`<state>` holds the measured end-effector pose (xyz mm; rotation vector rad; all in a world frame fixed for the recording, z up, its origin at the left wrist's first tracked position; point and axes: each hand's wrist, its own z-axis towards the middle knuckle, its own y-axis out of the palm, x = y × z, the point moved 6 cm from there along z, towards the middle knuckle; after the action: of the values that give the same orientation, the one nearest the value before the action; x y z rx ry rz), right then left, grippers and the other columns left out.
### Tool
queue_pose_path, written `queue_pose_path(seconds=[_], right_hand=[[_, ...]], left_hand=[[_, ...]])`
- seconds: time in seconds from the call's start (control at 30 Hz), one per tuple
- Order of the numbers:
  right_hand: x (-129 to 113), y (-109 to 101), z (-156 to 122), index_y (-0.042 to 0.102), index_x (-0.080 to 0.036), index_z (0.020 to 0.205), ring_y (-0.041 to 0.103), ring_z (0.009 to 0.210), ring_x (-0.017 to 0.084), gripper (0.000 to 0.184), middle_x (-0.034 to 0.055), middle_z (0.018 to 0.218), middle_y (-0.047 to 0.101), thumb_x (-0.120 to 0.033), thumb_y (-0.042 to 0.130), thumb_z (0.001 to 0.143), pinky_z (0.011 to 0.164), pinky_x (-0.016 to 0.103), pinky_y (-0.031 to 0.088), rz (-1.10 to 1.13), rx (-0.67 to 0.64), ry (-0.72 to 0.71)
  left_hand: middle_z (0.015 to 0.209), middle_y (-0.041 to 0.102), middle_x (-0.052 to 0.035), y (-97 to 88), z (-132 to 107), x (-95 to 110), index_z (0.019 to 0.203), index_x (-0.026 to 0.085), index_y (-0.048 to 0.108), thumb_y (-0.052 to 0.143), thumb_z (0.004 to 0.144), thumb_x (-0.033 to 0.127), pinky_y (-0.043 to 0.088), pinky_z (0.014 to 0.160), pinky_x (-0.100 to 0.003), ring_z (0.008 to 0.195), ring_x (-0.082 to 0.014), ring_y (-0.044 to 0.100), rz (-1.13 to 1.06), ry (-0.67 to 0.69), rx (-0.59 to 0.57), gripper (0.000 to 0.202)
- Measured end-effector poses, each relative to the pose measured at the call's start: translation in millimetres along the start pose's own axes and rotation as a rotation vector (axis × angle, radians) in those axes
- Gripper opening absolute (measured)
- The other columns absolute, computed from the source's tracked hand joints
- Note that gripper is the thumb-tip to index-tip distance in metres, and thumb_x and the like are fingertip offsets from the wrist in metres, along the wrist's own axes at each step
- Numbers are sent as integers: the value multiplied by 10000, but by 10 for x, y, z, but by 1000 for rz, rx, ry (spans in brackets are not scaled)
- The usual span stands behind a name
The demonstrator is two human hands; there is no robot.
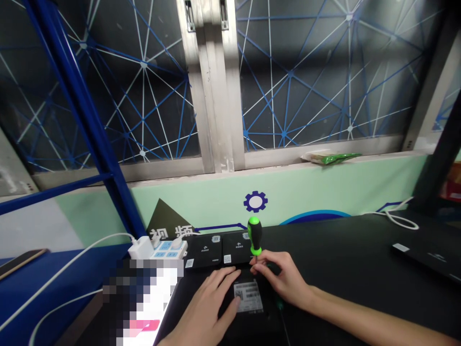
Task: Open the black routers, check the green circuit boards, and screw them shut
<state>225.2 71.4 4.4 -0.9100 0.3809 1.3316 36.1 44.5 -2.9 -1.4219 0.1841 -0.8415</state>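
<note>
Okay, nearest the camera, the left hand (211, 307) lay open and flat, palm down, on a black device (252, 321), fingertips just beside its white label (247, 296). The right hand (286, 283) sat just right of it, fingers pinched closed around the lower part of a screwdriver (255, 235). The screwdriver's long axis stood almost upright, green-and-black handle on top, tip pointing down at the device's far edge. The tip itself was hidden by the fingers. So the tool lay just ahead of both hands, the right one on it and the left one near but apart.

Behind the device, two small black boxes (207, 251) sat side by side, with a white power strip (169, 248) to their left. Farther right, a white cable (401, 220) ran over the black tabletop (342, 259). A green packet (333, 157) lay on the window ledge.
</note>
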Motion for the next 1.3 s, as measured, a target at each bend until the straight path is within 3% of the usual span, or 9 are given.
queue_pose_path(seconds=[0.5,0.7,1.03,1.13,1.3], right_hand=[[91,-23,9,603,-192,712,618,597,152,303,6,667,681,-423,709,877,592,244,493,13,81,62],[23,-4,6,644,-185,757,668,701,170,265,33,751,715,-335,590,969,686,255,504,12,6,11],[-16,27,12,701,-191,888,705,792,186,257,48,855,751,-336,525,1007,773,272,530,37,-72,-3],[-1,36,24,693,-189,885,651,715,170,218,52,862,723,-355,582,972,701,274,530,-3,-48,-18],[97,28,34,659,-183,792,604,592,154,273,13,697,673,-438,744,840,596,260,521,37,30,55]], left_hand=[[1507,467,-39,-8,10,8,1481,335,411,440,1032,405,365,1151,-531,1382,-271,439,-13,-16,-8,455],[1513,458,-47,-12,1,22,1480,322,408,421,1041,405,362,1150,-532,1387,-266,430,1,-14,-21,447],[1508,463,-49,-8,-13,20,1489,330,395,436,1038,396,381,1141,-515,1379,-264,439,-6,1,-4,457],[1515,453,-46,1,-12,8,1488,329,397,436,1036,398,369,1149,-514,1386,-264,429,-2,-5,-7,458],[1500,471,-45,4,-10,-6,1474,322,417,441,1032,394,380,1143,-514,1372,-264,445,1,-11,-11,448]])
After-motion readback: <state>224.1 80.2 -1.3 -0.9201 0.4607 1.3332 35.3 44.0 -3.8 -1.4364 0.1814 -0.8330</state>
